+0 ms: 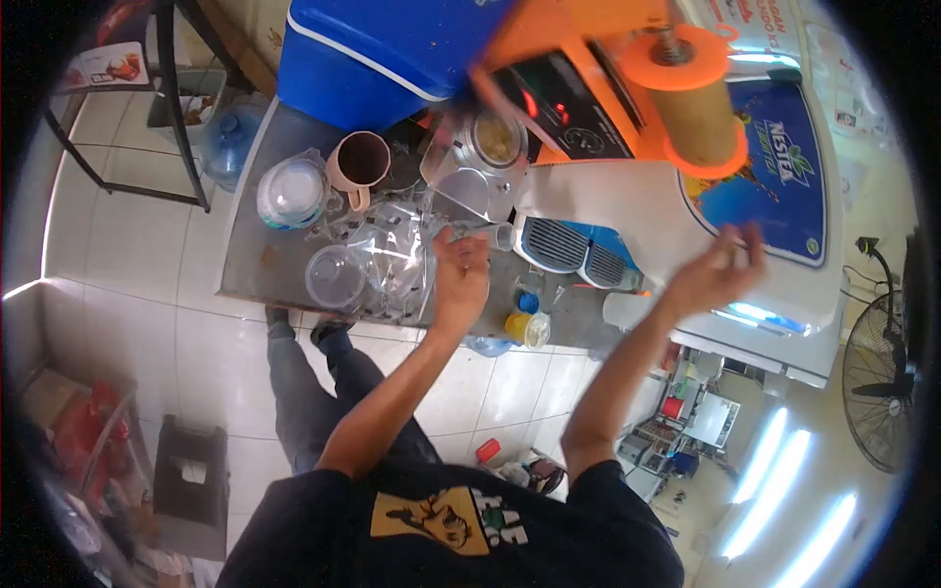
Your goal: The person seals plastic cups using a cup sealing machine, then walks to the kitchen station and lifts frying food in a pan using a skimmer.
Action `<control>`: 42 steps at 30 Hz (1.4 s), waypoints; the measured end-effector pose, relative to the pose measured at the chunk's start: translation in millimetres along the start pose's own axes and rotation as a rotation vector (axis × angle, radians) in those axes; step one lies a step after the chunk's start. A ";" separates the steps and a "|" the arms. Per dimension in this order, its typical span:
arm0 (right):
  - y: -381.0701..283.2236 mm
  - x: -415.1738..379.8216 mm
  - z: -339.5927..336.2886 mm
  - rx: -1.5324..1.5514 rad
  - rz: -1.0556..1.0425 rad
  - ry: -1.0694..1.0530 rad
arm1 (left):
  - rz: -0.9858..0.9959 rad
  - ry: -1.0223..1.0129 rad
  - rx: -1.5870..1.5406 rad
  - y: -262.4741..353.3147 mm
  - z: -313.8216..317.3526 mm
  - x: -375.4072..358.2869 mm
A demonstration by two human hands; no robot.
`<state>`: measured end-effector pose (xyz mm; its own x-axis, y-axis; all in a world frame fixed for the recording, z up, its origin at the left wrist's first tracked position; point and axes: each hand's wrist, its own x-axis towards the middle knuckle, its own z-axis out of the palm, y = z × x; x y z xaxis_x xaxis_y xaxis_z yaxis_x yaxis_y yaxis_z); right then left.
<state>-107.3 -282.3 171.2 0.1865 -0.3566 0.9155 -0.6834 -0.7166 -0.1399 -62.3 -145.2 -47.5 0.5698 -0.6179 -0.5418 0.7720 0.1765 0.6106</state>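
**While our left hand (pixel 461 286) is at the clear plastic, our right hand (pixel 714 274) hangs before the dispenser**

Since the white dispenser (pixel 622 191) fills so much of the counter (pixel 257 279), we should work in the open stretch to its left and keep our sleeves off its front. The blue cooler (pixel 363 69) stands at the far edge, with the orange machine (pixel 593 24) and its film roll (pixel 691 122) beside it.

Below the cooler, a crumpled clear bag (pixel 397 257) lies on the counter between a clear tub (pixel 334 274) and our left hand; a mug (pixel 359 160) stands just beyond it. Our left fingers are bent and drawn close together, right by a clear cup (pixel 503 236); we cannot tell whether they pinch its wall, the bag or nothing. Our right hand is half open, fingers loosely curled, with nothing in it that we can see.

Such thin plastic probably dents easily, so we would do well to use light fingertips, touch only the outside of the cup, and ease it clear of the bag's folds. We should also mind the yellow container (pixel 520 328) and the little blue cap (pixel 527 302), both near our left wrist.
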 end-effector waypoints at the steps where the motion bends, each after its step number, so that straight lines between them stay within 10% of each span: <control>1: -3.7 16.0 1.2 0.014 -0.028 0.052 | 0.003 -0.003 -0.016 -8.5 -0.2 7.3; 6: 9.0 69.3 10.2 -0.235 -0.437 0.176 | 0.484 0.227 0.378 -32.5 4.1 46.9; 10: 12.7 82.4 26.8 0.091 -0.383 0.113 | 0.421 0.018 -0.157 -41.3 11.3 73.9; 42: 6.8 -10.8 -18.1 0.258 -0.384 -0.138 | 0.562 0.207 -0.151 -47.2 58.9 153.3</control>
<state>-126.8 -272.6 167.2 0.4944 -0.1010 0.8633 -0.3527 -0.9311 0.0930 -28.0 -293.3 -125.4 0.9322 -0.2398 -0.2711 0.3604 0.5474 0.7553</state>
